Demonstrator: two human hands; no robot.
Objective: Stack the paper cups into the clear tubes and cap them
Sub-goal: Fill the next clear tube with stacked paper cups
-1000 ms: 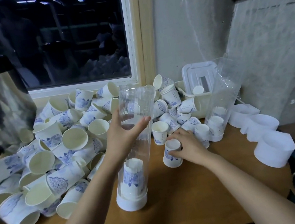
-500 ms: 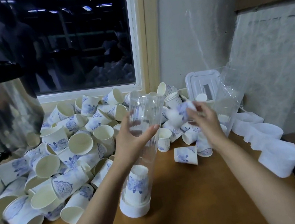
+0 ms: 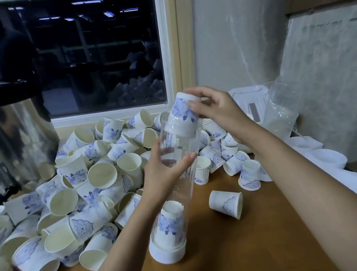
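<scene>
The clear tube [image 3: 180,181] stands at the centre of the frame, tilted a little to the right, its bottom end seated in a white cap [image 3: 167,254] on the wooden tabletop [image 3: 259,257]. The left hand [image 3: 166,171] wraps its fingers [image 3: 187,158] round the tube's middle, likely to steady the thin, ribbed plastic, which looks light enough to tip.

The right hand [image 3: 217,109] pinches a cup [image 3: 183,116] by its narrow base with curled fingertips. The cup is upside down, its wide mouth just inside the tube's open top. Holding it by the base leaves the rim free to slide down. It looks set to drop onto the short stack [image 3: 169,219] of inverted cups at the bottom.

The cups are matte white paper with a blue flower print and cream insides, tapered so they nest. A big loose pile [image 3: 87,182] fills the left and middle of the frame. At the right a second tube [image 3: 281,111] leans against the wall, with loose caps [image 3: 327,158] beside it. The task looks barely begun.
</scene>
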